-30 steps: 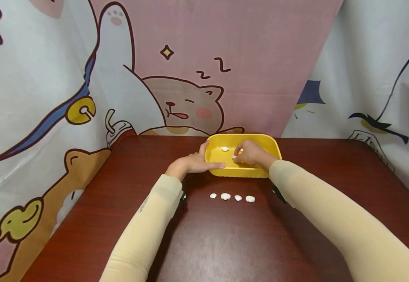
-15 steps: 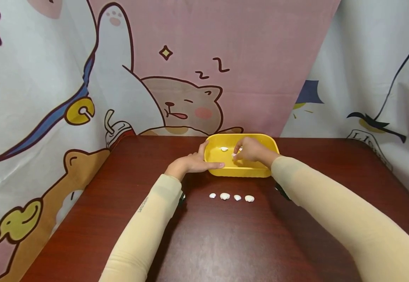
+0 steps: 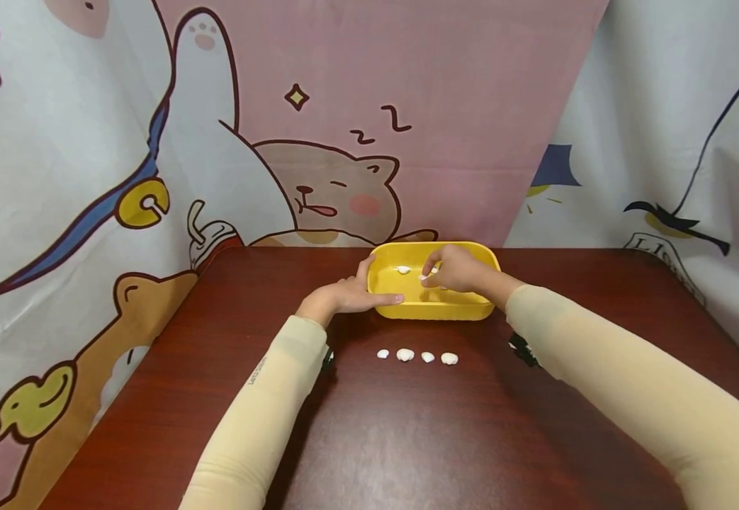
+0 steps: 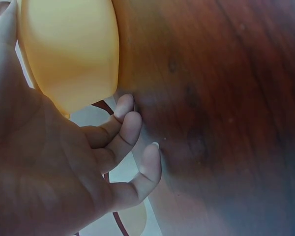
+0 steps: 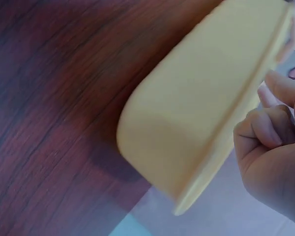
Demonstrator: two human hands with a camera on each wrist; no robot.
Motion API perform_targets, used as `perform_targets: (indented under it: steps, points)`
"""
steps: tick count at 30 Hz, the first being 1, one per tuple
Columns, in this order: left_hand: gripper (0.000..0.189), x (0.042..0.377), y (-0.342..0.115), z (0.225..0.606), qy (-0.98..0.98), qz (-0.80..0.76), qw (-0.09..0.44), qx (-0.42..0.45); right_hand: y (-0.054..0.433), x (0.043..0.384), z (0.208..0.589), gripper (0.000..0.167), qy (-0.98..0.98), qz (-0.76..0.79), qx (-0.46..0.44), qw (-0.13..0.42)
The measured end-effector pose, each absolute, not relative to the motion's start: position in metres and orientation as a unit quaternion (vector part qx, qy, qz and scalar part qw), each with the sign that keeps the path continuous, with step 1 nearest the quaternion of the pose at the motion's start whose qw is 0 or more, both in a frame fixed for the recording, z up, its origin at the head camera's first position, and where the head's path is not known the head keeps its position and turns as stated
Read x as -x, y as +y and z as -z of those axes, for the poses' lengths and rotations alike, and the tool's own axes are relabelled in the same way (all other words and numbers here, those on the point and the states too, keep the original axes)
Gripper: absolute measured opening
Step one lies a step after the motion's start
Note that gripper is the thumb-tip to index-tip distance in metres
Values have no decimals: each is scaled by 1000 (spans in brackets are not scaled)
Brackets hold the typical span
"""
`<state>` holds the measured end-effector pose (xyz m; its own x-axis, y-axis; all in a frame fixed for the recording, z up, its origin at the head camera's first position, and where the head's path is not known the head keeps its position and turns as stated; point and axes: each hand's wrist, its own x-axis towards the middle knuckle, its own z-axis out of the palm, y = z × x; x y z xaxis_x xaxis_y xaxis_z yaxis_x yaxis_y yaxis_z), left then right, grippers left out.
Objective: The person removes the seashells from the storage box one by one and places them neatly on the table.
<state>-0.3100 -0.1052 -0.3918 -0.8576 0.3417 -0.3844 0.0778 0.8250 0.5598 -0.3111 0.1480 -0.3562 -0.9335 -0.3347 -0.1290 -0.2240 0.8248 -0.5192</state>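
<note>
A yellow plastic tray (image 3: 433,312) stands near the table's back edge. My left hand (image 3: 350,294) grips its left end, thumb along the front rim; in the left wrist view its other fingers (image 4: 150,164) bend loosely beside the tray wall. Over the tray's inside, my right hand (image 3: 461,270) pinches a small white seashell (image 3: 423,278) between thumb and index finger. Another white shell (image 3: 403,270) lies on the tray floor, and more white shows partly hidden behind the right hand. The right wrist view has the curled right hand (image 5: 273,142) above the tray rim.
In front of the tray, several white shells lie in a sideways row, from a small shell (image 3: 383,353) to a larger shell (image 3: 449,358). They rest on a dark red-brown wooden table (image 3: 407,439). A cartoon-printed curtain (image 3: 458,127) hangs behind and at both sides.
My right hand has risen slightly inside the tray with the pinched shell, and its forearm has shifted right. The left hand keeps its hold; the row of shells is unchanged.
</note>
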Motion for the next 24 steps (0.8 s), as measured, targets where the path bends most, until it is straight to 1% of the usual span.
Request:
perform_targets:
  steps: [5,12,17,24]
  points:
    - [129,311,-104,393,925,-272,240,-113,151,297,343,23,944,280,145,95]
    - [129,316,-104,398,925,-271,244,-107,163,276,333,23,932,332,110,92]
    - [129,317,-104,401,924,-279,244,-96,173,259,334,24,925,352,106,98]
    - [127,313,-105,398,923,-286,233,-108,189,234,340,27,919,368,95,103]
